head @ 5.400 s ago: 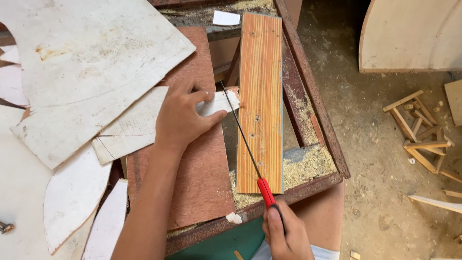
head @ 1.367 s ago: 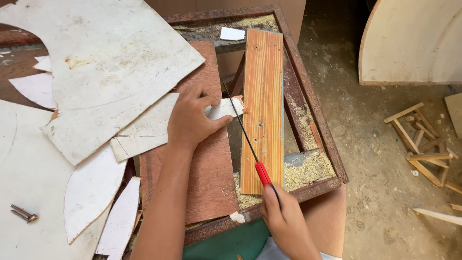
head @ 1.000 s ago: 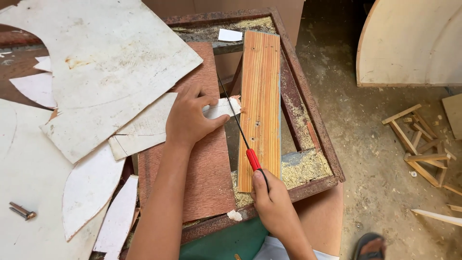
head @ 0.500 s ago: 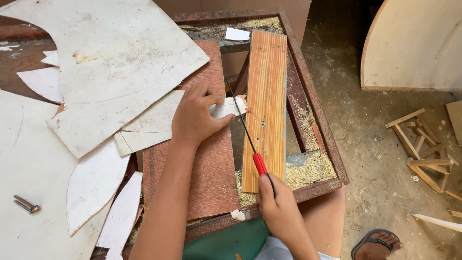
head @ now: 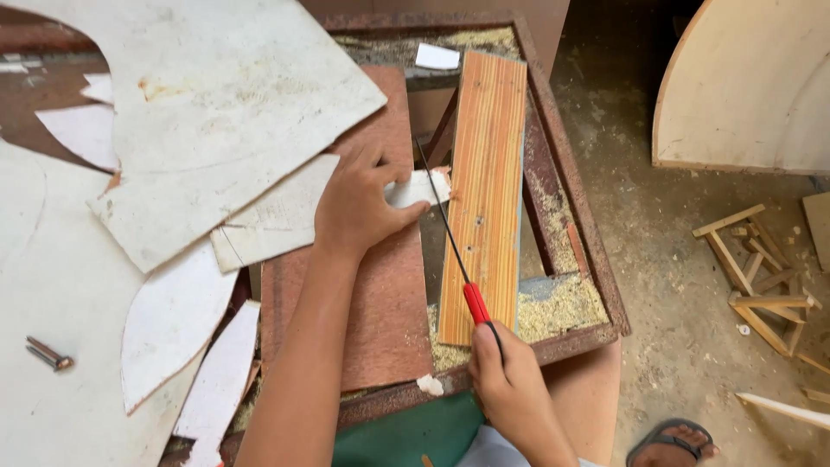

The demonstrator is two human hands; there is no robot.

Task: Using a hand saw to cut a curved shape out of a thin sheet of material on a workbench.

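My left hand [head: 359, 207] presses down on a small pale offcut [head: 419, 188] that sticks out over the right edge of a reddish-brown board [head: 380, 294]. Its fingers pinch the offcut flat. My right hand [head: 510, 380] grips the red handle of a thin saw [head: 454, 251]. The dark blade runs up and to the left, past the offcut's outer end. Just right of the blade lies a striped orange plank [head: 484, 190], lengthwise across the gap in the rusty metal frame [head: 596, 285].
Large white sheet scraps [head: 207, 112] cover the bench at left, with a bolt [head: 47, 353] near the left edge. Sawdust [head: 553, 303] fills the frame's lower right corner. On the dusty floor at right lie small wooden frames [head: 761, 268], a curved pale panel [head: 761, 86] and a sandal [head: 674, 441].
My right hand has slid the saw back and forth along its line, ending slightly lower than a second ago. The left hand has stayed pressed on the offcut.
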